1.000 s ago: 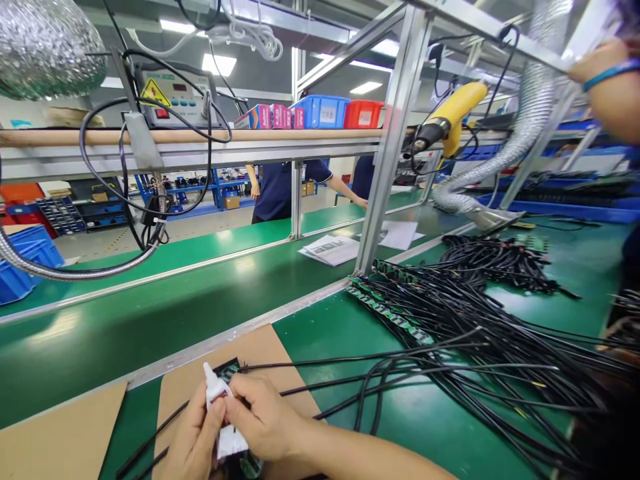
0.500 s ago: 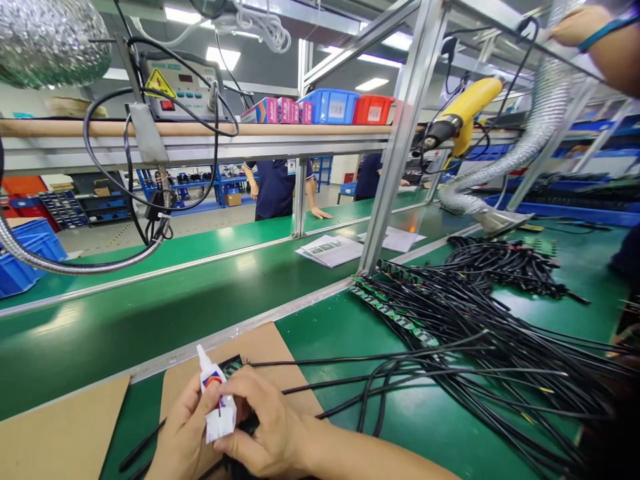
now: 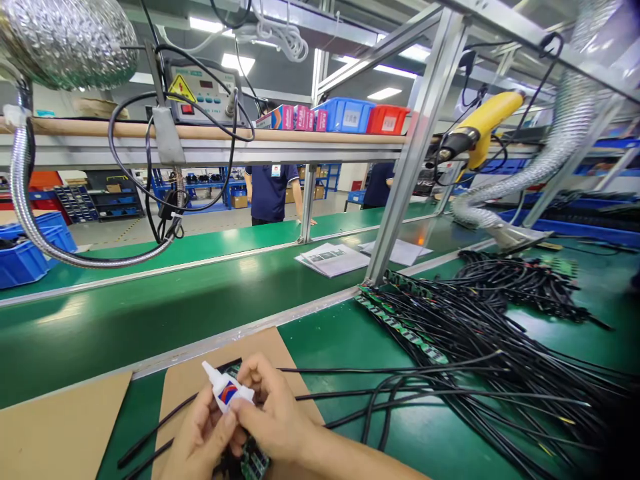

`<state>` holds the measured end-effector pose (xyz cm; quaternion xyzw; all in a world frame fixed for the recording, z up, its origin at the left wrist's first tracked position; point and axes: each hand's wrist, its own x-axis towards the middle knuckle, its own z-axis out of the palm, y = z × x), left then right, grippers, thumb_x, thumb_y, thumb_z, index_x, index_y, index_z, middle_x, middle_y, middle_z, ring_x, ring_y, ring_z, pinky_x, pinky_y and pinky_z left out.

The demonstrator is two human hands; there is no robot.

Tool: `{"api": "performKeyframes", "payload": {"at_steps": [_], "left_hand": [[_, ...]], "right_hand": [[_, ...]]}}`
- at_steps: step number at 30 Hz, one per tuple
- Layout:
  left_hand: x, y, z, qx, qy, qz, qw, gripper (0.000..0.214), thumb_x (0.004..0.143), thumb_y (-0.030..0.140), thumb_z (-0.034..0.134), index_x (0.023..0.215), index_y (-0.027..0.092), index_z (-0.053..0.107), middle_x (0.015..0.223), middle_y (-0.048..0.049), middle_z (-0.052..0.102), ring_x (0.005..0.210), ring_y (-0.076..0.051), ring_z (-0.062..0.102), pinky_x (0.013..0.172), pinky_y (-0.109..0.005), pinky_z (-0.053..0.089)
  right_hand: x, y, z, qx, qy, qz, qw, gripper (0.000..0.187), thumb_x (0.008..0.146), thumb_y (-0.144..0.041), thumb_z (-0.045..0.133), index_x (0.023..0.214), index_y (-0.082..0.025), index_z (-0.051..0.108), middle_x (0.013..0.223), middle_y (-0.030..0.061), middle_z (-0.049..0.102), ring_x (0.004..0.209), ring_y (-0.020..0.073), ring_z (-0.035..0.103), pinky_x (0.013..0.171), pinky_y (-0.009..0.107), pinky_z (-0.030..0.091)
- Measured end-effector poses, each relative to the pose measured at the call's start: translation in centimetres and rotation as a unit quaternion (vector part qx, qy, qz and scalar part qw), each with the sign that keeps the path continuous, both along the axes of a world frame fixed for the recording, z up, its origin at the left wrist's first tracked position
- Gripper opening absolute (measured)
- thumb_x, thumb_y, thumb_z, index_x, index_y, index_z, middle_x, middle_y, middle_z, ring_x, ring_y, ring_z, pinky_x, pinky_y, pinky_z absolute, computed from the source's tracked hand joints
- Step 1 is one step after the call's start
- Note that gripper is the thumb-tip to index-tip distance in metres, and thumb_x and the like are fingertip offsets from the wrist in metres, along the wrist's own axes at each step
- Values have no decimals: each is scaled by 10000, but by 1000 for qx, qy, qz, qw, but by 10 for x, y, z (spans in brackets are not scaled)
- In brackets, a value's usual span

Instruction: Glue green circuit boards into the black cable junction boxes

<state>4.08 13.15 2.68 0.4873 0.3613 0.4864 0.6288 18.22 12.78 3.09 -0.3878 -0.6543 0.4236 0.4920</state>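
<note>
A small white glue bottle (image 3: 227,391) with a red and blue label points up and to the left, pinched between both hands at the bottom edge of the picture. My left hand (image 3: 200,440) is closed on the bottle from below. My right hand (image 3: 275,417) is closed on it from the right. Under the hands lies a small green circuit board (image 3: 254,463) with black cables (image 3: 150,437) running off to the left and right, resting on a brown cardboard sheet (image 3: 260,350).
A big heap of black cables and green boards (image 3: 475,333) covers the mat at right. A conveyor belt (image 3: 150,307) runs behind, with papers (image 3: 333,259). A yellow tool (image 3: 475,130) and metal hoses (image 3: 525,173) hang overhead. A person in navy (image 3: 273,193) stands beyond.
The glue bottle has tilted further left and risen a little in my hands. The view has shifted right, and the other person's arm at top right has left the picture.
</note>
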Motion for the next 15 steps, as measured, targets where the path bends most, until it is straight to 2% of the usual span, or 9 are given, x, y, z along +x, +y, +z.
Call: {"api": "performKeyframes", "payload": {"at_steps": [3,5,6,7,9,12,15], "left_hand": [[1,2,-4,-10,18,1,1000,557,679,592,760,991,152,618,665,-29,610,521,-146,546,480,-250,453],[1,5,-5,-26,31,12,999,571,662,605,765,974,150,618,653,-24,599,502,-138,540,463,-244,449],[1,7,-4,-32,36,20,999,578,651,611,769,963,149,618,654,-22,596,492,-131,534,455,-239,446],[1,8,-4,-35,40,29,998,587,640,619,771,956,148,619,657,-22,594,483,-124,526,446,-235,443],[1,11,-3,-36,44,46,997,613,623,627,777,972,148,618,672,-25,597,477,-116,517,430,-225,436],[-1,15,-3,-33,40,61,997,696,616,627,783,1090,153,594,686,-25,601,479,-116,524,425,-218,437],[-6,21,-7,-30,31,56,997,763,620,639,775,1170,156,561,669,-16,588,477,-121,533,424,-217,439]], "right_hand": [[18,23,4,-53,-116,47,991,286,898,-466,506,946,-186,478,733,-32,582,554,72,561,507,184,439],[46,57,15,-79,-205,72,973,379,941,-512,438,903,-157,565,702,-15,617,576,87,594,532,199,468],[64,78,23,-85,-234,57,967,401,958,-499,421,882,-147,599,724,0,635,629,103,617,571,218,491],[85,102,31,-90,-264,20,960,402,977,-469,405,886,-142,621,785,18,652,700,120,631,623,245,513],[131,147,44,-103,-328,-85,935,294,941,-402,537,1022,-132,619,998,49,641,871,167,628,751,335,536],[197,198,51,-151,-423,-230,863,340,925,-349,579,1194,-142,564,1191,100,579,1011,208,599,855,406,520],[243,223,39,-186,-494,-334,781,362,925,-348,578,1228,-152,546,1231,101,560,1051,223,585,879,434,510]]}}
